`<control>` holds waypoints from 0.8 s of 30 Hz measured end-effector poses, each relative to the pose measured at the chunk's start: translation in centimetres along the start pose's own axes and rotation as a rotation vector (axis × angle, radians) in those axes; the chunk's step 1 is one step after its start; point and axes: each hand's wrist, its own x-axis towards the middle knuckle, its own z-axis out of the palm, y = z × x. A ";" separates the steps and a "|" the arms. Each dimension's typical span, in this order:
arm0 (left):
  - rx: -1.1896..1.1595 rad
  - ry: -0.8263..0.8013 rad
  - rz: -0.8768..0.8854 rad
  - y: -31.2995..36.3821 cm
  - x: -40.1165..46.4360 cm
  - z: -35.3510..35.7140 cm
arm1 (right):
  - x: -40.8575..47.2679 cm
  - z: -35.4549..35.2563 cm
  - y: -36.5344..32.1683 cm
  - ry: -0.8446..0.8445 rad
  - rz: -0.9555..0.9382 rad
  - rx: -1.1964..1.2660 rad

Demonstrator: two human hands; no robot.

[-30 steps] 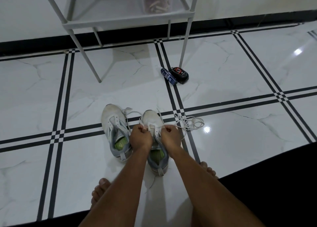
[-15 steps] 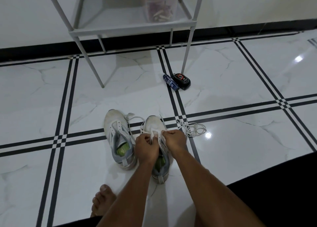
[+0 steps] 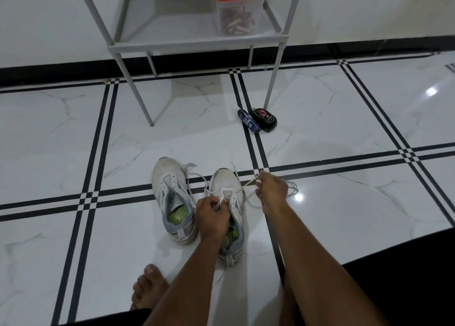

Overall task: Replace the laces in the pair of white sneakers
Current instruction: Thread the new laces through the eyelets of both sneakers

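Sneakers sit at 6 o'clock on floor; I judge lacing's underway: left hand pinches tongue w/ curled fingers, right hand grips lace, next thread eyelet.

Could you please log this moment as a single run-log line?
stage: unlacing right-hand white sneaker | left hand: grips its tongue area | right hand: pulls white lace out sideways | other white sneaker: untouched

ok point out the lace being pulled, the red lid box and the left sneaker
lace (image 3: 246,185), head view, on the taut stretch beside the right hand
red lid box (image 3: 237,18), head view, on its clear wall
left sneaker (image 3: 167,175), head view, on the toe
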 end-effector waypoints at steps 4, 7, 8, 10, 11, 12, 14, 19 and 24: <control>-0.052 0.010 -0.019 -0.1 -0.1 0.2 | -0.9 0.5 4.1 -0.074 -0.049 -0.352; -0.059 0.012 -0.015 -0.2 -0.1 0.2 | -1.3 1.3 5.7 -0.118 -0.201 -0.528; -0.051 0.011 -0.010 -0.2 -0.1 0.2 | -1.2 1.4 5.7 -0.113 -0.238 -0.583; -0.033 0.008 -0.006 -0.3 0.0 0.2 | -1.0 1.6 5.2 -0.093 -0.269 -0.637; -0.033 0.007 -0.008 -0.4 0.0 0.2 | -1.0 1.6 4.9 -0.088 -0.285 -0.658; -0.039 0.007 -0.008 -0.4 0.1 0.3 | -1.0 1.7 4.7 -0.091 -0.302 -0.685; -0.034 0.008 0.000 -0.4 0.0 0.3 | -0.6 1.7 4.5 -0.091 -0.290 -0.692; -0.001 0.016 0.009 -0.4 0.0 0.3 | 0.4 1.4 4.5 -0.103 -0.087 -0.439; -0.026 0.019 -0.033 -0.4 0.1 0.3 | -0.6 1.3 3.9 -0.134 0.070 -0.176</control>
